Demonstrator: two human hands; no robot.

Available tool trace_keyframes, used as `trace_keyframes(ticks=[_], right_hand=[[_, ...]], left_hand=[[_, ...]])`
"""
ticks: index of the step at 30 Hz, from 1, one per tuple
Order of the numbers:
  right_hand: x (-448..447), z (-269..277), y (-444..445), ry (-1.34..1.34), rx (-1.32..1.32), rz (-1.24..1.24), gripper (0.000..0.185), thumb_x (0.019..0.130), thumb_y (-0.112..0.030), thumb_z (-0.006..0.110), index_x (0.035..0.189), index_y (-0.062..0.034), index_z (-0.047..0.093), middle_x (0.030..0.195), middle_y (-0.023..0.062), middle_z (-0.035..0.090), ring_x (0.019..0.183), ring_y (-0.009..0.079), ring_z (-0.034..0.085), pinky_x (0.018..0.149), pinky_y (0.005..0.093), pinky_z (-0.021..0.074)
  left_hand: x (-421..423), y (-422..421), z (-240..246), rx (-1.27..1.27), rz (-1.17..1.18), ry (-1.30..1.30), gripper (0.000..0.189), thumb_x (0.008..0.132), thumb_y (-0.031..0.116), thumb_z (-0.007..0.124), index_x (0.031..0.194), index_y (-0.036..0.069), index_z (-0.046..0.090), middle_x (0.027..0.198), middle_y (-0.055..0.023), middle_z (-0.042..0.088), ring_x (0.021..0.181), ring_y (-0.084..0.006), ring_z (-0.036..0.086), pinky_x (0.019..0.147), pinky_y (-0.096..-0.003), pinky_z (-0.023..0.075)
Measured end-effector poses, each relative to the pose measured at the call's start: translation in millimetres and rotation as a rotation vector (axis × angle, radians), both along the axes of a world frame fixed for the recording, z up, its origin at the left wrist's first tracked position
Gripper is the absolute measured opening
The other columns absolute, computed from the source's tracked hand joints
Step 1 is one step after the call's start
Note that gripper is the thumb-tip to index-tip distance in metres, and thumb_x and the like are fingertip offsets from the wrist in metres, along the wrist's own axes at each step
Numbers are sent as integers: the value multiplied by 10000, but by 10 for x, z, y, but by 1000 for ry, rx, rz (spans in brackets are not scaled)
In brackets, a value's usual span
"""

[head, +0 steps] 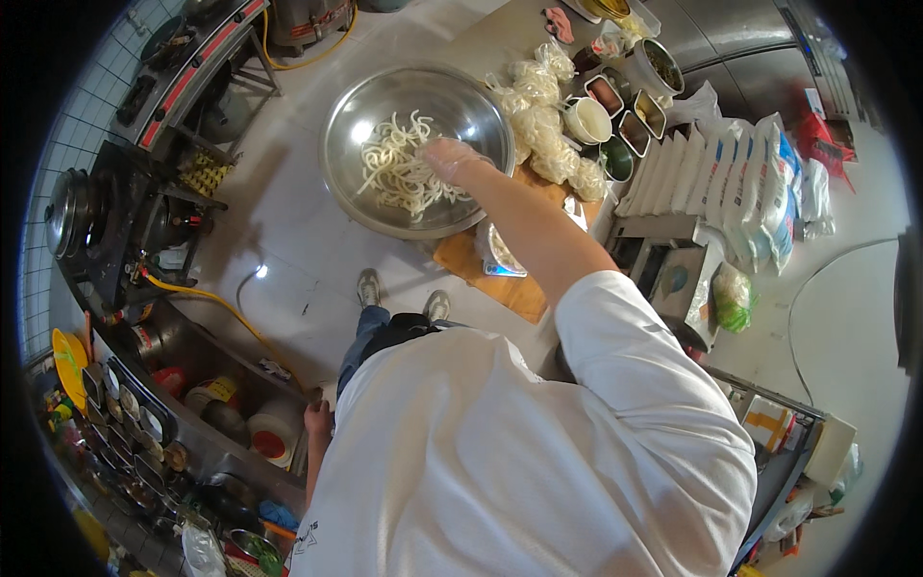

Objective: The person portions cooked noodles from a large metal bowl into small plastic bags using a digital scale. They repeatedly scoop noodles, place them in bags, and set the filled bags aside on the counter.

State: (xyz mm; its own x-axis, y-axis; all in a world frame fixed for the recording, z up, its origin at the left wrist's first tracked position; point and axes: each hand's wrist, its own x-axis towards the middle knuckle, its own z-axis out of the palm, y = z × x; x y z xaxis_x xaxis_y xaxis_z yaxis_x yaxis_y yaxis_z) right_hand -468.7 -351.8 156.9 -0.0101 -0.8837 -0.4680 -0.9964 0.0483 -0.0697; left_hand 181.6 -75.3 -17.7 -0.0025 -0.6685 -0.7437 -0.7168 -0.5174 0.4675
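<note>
A wide stainless steel bowl (461,90) holds a loose pile of thick white noodles (404,173). My right hand (453,160), in a clear plastic glove, reaches over the bowl's near right side and meets the noodles. Its fingertips are hidden, so their grip does not show. My left hand (317,418) hangs low at my side with curled fingers, apart from the bowl; whether anything is in it cannot be made out. Right of the bowl, clear bags of pale noodles (537,130) are heaped. Under my right forearm, a bagged portion (497,249) sits on a small scale (503,270).
A wooden board (515,292) lies under the scale. Metal containers of ingredients (634,133) and a white tub (588,121) stand beyond the bags. White sacks (728,173) line the right. Stoves (108,223) and a steel counter (216,433) with seasoning containers run along the left.
</note>
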Motion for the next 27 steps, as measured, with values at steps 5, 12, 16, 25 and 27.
trace_keyframes(ticks=[5, 12, 16, 25, 27], right_hand=[[-285, 907, 239, -223, -326, -46, 300, 951, -95, 614, 1228, -75, 727, 1222, 182, 741, 1148, 389, 704, 983, 473, 572], [-265, 1792, 634, -636, -659, -422, 391, 905, 9, 641, 1279, -72, 719, 993, 156, 759, 893, 288, 725, 855, 394, 569], [-253, 1166, 671, -224, -365, -296, 282, 989, -139, 604, 1233, -85, 733, 1026, 183, 769, 951, 338, 750, 853, 433, 595], [-571, 1261, 879, -334, -662, -157, 118, 893, -46, 659, 1000, -29, 707, 910, 207, 737, 915, 409, 737, 785, 484, 598], [-602, 1538, 841, -525, -650, -190, 120, 887, -48, 660, 998, -27, 701, 875, 213, 724, 883, 411, 730, 755, 480, 587]], left_hand=[[168, 112, -307, -96, -466, -198, 319, 971, 260, 677, 1000, -48, 758, 841, -162, 755, 777, -279, 759, 716, -443, 580], [-507, -745, -31, -92, -95, 31, 296, 1004, 231, 674, 1122, -30, 746, 896, -130, 759, 824, -222, 767, 641, -352, 560], [-1005, -1162, 178, -109, 205, 260, 320, 1021, 245, 689, 1235, 8, 696, 992, -98, 748, 801, -211, 758, 637, -329, 551], [-747, -687, -1, -89, -10, 111, 359, 998, 266, 697, 1220, -15, 726, 976, -162, 773, 819, -264, 771, 705, -387, 588], [-491, -431, -73, -125, -326, -102, 441, 980, 353, 679, 1209, -17, 752, 1032, -232, 783, 870, -374, 770, 808, -451, 601]])
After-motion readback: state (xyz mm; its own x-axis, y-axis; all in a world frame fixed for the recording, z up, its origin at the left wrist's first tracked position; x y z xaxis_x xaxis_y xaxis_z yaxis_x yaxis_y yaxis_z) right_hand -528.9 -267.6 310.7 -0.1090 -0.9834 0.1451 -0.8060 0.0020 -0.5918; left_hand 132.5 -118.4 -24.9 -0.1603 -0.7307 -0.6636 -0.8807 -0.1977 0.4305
